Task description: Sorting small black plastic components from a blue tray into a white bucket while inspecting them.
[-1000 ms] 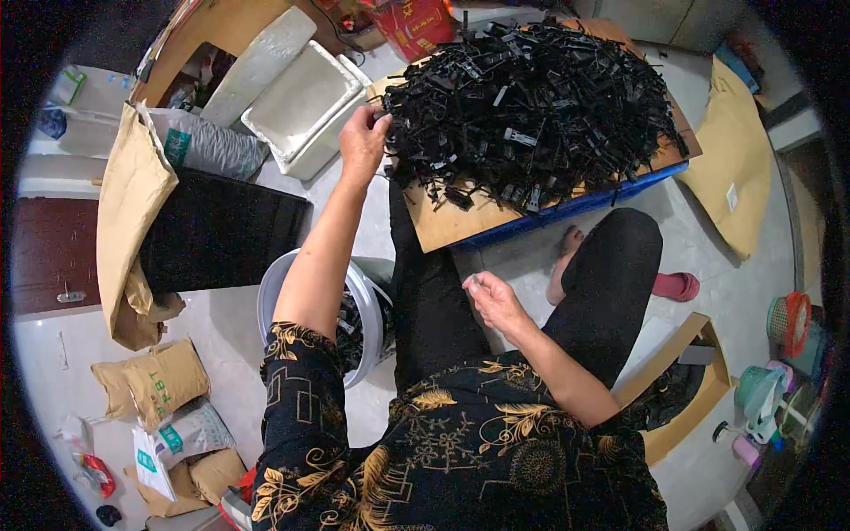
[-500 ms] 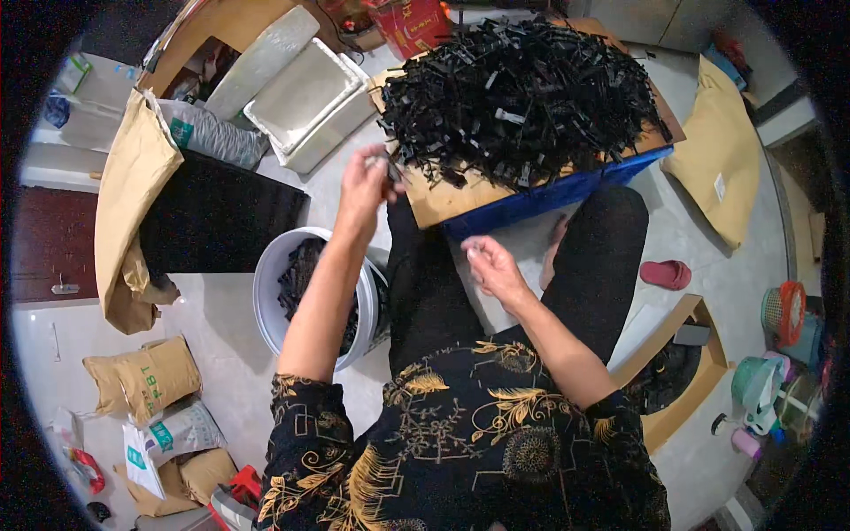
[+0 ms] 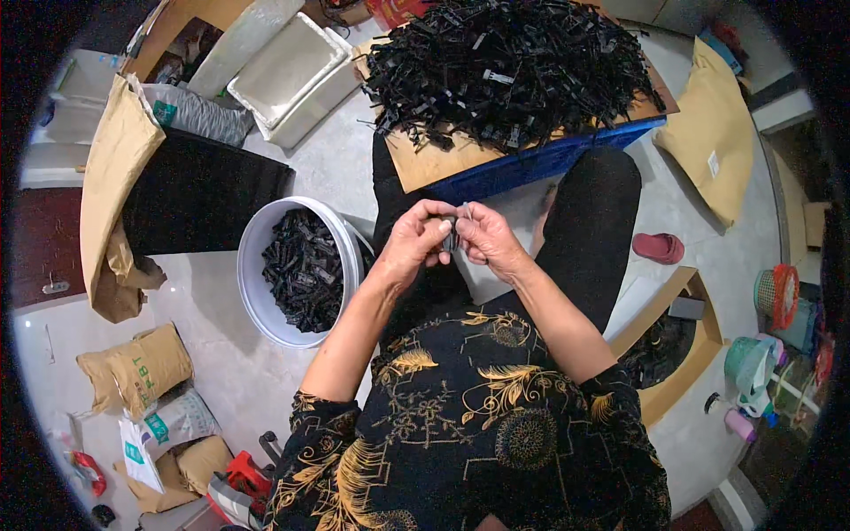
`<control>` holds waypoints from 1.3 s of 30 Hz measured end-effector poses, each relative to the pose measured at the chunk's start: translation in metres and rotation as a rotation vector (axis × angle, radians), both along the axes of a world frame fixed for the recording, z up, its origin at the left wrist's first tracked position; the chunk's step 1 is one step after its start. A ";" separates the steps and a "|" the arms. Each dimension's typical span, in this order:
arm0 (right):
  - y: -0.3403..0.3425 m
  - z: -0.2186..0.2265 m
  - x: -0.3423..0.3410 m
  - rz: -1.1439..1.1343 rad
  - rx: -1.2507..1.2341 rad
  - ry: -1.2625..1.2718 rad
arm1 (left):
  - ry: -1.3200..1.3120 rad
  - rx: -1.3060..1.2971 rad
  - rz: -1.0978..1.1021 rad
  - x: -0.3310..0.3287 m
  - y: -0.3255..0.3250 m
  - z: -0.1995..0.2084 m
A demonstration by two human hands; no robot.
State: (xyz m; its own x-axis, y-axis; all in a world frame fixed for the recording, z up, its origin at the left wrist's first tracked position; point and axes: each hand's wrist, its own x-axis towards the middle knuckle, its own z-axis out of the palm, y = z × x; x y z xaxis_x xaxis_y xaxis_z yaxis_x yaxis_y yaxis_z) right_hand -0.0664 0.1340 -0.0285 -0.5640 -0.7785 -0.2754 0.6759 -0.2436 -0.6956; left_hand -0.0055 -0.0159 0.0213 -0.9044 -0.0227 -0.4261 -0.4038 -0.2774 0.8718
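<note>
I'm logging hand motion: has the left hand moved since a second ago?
Yes: judged against the black pile, the left hand moved from its left edge toward the patterned shirt and right.

Floor [image 3: 208, 296] was finished in pale, glossy tile; soft glare and shadows were picked up on it. At far left, a dark red-brown door [image 3: 51, 226] was fitted with a metal handle [image 3: 55, 287] and bordered by pale trim [image 3: 51, 168]. Wood-toned furniture [image 3: 177, 31] was seen upper left. A wood-topped, blue-sided desk [image 3: 414, 164] was placed top centre. Pale panels [image 3: 630, 11] beyond couldn't be identified as wall or cabinet.
</note>
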 end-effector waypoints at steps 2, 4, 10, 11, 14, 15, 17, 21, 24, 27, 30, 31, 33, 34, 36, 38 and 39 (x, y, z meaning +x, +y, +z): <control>0.002 0.003 0.000 0.028 0.001 -0.012 | -0.025 -0.002 -0.005 0.001 0.002 0.003; 0.004 0.003 -0.001 0.055 0.006 -0.023 | -0.012 0.055 -0.036 0.003 0.000 -0.006; 0.002 -0.003 0.000 -0.026 0.060 -0.003 | 0.216 -0.582 -0.052 0.011 -0.005 -0.024; 0.001 -0.003 -0.001 -0.051 0.091 0.011 | 0.257 -0.814 -0.091 0.012 -0.003 -0.009; -0.010 0.002 0.005 -0.114 0.192 0.190 | 0.278 -0.926 -0.159 0.021 -0.005 -0.002; -0.010 -0.004 0.006 -0.079 0.270 0.315 | 0.247 -0.951 -0.189 0.023 -0.003 -0.005; -0.013 -0.009 0.011 -0.077 0.275 0.404 | 0.101 -0.876 -0.239 0.020 -0.001 -0.010; -0.015 -0.012 0.017 -0.104 0.380 0.588 | 0.148 -0.876 -0.079 0.029 0.000 -0.029; -0.014 -0.009 0.021 -0.046 0.384 0.489 | -0.003 -0.625 -0.106 0.038 -0.001 -0.043; -0.017 -0.013 0.021 -0.002 0.418 0.382 | -0.048 -0.300 0.001 0.043 0.001 -0.069; -0.020 -0.017 0.025 0.031 0.415 0.370 | -0.084 0.004 0.142 0.045 0.005 -0.077; -0.020 -0.020 0.025 0.045 0.445 0.336 | -0.066 0.002 0.171 0.046 0.007 -0.081; -0.019 -0.026 0.024 0.084 0.486 0.279 | -0.019 -0.046 0.211 0.047 0.013 -0.089; -0.020 -0.026 0.024 0.092 0.493 0.283 | -0.018 -0.039 0.219 0.049 0.015 -0.091; -0.022 -0.026 0.024 0.135 0.537 0.137 | 0.021 -0.185 0.211 0.052 0.018 -0.094; -0.022 -0.032 0.026 0.154 0.567 0.137 | 0.015 -0.212 0.214 0.055 0.020 -0.097; -0.022 -0.034 0.027 0.167 0.590 0.132 | -0.013 -0.244 0.196 0.057 0.021 -0.099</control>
State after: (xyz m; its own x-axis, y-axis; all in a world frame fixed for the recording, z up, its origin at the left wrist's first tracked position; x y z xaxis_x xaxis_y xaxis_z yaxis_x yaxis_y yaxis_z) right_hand -0.0393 0.1124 -0.0630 -0.5063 -0.5976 -0.6217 0.5706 0.3083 -0.7612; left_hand 0.0515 0.0055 -0.0775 -0.8671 -0.2992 -0.3984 -0.3752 -0.1339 0.9172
